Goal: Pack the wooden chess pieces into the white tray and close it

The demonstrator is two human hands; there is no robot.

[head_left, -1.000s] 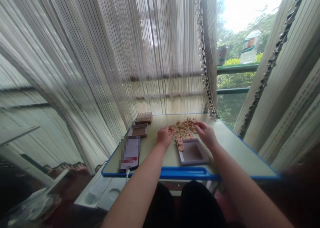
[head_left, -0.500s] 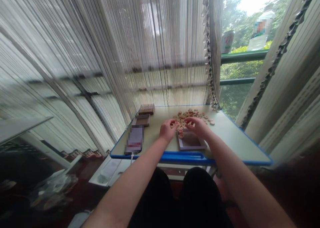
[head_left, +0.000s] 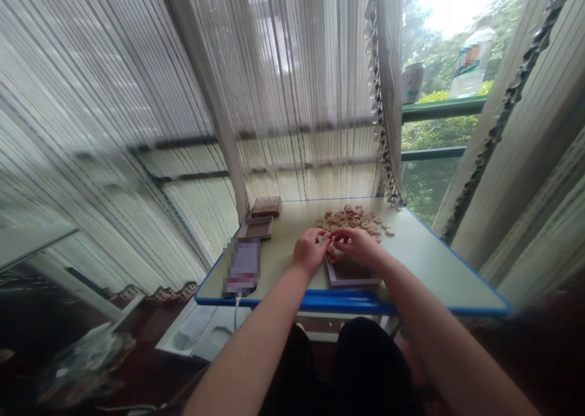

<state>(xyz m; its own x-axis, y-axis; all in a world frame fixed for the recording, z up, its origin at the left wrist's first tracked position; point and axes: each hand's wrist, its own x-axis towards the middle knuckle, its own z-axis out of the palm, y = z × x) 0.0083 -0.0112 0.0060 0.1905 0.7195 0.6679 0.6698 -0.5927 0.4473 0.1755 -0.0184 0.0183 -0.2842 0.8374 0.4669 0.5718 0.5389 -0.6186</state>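
My left hand (head_left: 311, 248) and my right hand (head_left: 359, 245) meet over the back left corner of a shallow open box (head_left: 354, 282). A small round wooden Chinese chess piece (head_left: 327, 236) with a red marking shows between their fingertips. Both hands are closed in a pinch around it, though my fingers partly cover it. Below them, more round pieces (head_left: 331, 256) sit along the box's left side. Just behind my hands a loose pile of chess pieces (head_left: 350, 218) is spread on the table, some tilted over others.
On the table's (head_left: 439, 270) left stand a brown patterned box (head_left: 267, 206), a second shallow tray (head_left: 258, 228) and a phone (head_left: 244, 264) with a white cable (head_left: 236, 315). Sheer curtains (head_left: 292, 99) hang behind. A can (head_left: 413, 82) and a bottle (head_left: 470, 63) stand on the window rail.
My right hand has moved left and toward me, so its fingertips now meet those of my left hand over the box corner. The view has tilted slightly upward.
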